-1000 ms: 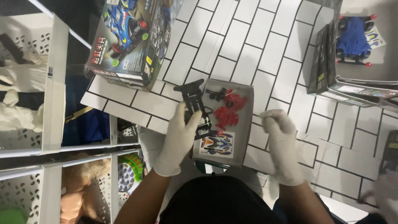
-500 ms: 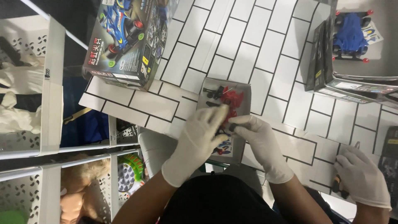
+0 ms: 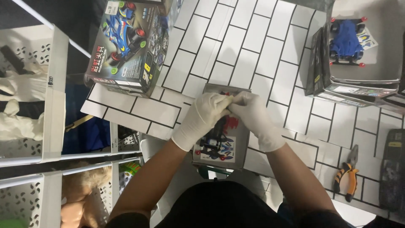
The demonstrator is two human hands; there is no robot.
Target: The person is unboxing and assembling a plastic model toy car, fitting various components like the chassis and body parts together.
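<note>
**Model car parts tray: both hands now meet over it**

The grey parts tray (image 3: 219, 147) lies on the white tiled table, directly under the two gloved hands. A second ago the left hand (image 3: 204, 116) held a black part up over the tray while the right hand (image 3: 253, 116) rested beside it on the tiles; now the two have come together, fingertips touching above the tray's far end. Both are curled closed as if pinching something small between them, but what they grip is hidden by the gloves, so I cannot tell. This looks like fine work on one piece, no longer picking and sorting. Red parts (image 3: 230, 123) show just under the right hand, and a sticker sheet (image 3: 215, 147) lies nearer the wrists.

Beyond the left hand sits a tilted kit box (image 3: 126, 46) printed with a blue racing car. Well off beyond the right hand, an open box (image 3: 358, 42) holds a blue car body. Orange-handled pliers (image 3: 346, 175) lie off to the right, near the right forearm
</note>
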